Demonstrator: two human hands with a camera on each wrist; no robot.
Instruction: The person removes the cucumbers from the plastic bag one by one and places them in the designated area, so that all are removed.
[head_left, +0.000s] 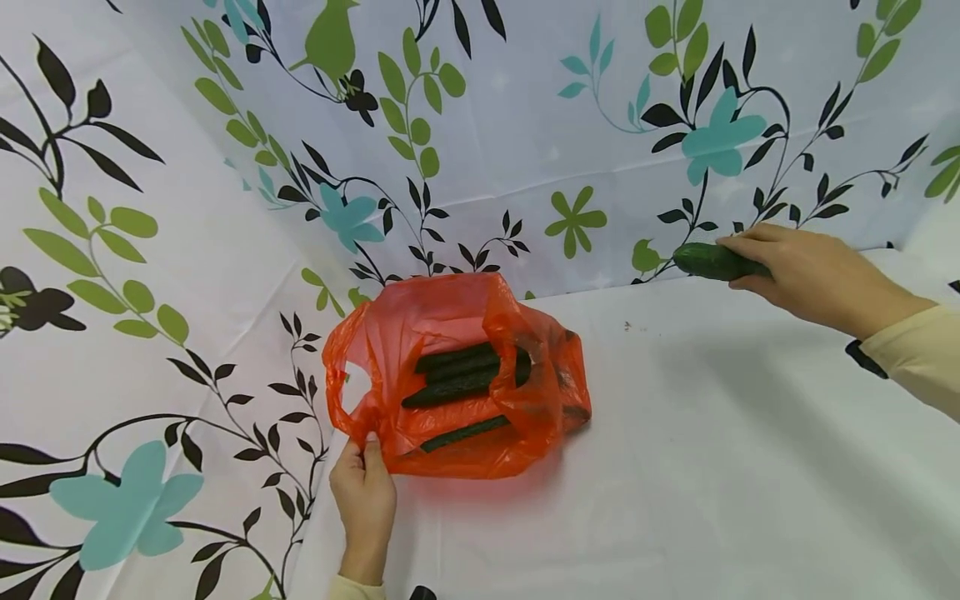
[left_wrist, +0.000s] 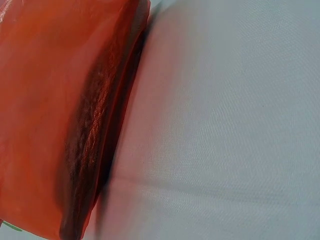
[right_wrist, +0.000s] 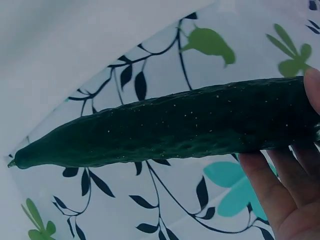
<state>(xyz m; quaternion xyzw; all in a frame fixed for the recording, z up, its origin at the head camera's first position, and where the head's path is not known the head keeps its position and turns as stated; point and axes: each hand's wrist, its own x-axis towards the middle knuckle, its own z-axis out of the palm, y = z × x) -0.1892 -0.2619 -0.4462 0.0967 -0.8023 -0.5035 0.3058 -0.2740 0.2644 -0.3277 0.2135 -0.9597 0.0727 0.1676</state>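
Observation:
My right hand (head_left: pixel 806 271) grips a dark green cucumber (head_left: pixel 712 261) above the right side of the table, its bumpy length seen in the right wrist view (right_wrist: pixel 165 127). With thumb and fingers my left hand (head_left: pixel 365 492) pinches the near edge of a red plastic bag (head_left: pixel 450 462) at its open mouth. Several cucumbers (head_left: pixel 457 375) lie inside that bag, and one (head_left: pixel 465 433) lies apart nearer its front side. In the left wrist view the bag's red side (left_wrist: pixel 40 110) shows with a dark long shape behind the film; the left hand itself is out of that view.
A white cloth (head_left: pixel 675 467) covers the table. Leaf-and-flower patterned fabric (head_left: pixel 510 150) rises behind it and along the left (head_left: pixel 142 375). Small dark specks (head_left: pixel 630 325) lie on the cloth right of the bag. A small black object (head_left: pixel 423 592) shows at the bottom edge.

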